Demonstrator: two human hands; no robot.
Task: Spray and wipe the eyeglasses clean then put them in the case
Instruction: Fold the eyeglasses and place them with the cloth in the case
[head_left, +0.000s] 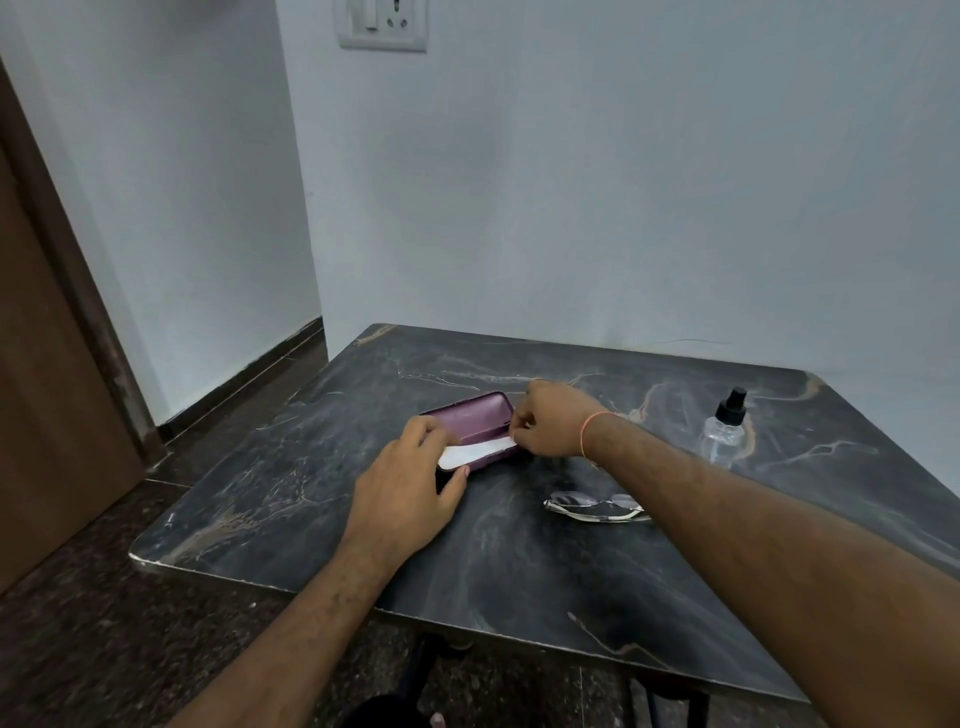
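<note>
A purple eyeglass case (475, 415) lies open in the middle of the dark marble table (519, 561), its lid standing up at the back. A white cloth (474, 453) lies in the case. My left hand (410, 486) holds the case's near left end, thumb on its front edge. My right hand (550, 418) pinches the right end of the cloth at the case's right side. The eyeglasses (597, 506) lie folded on the table to the right of the case, under my right forearm. A clear spray bottle (723, 431) with a black nozzle stands at the far right.
The table stands in a corner against a white wall with a switch plate (382, 23). A brown door (47, 395) is at the left. The floor is dark stone.
</note>
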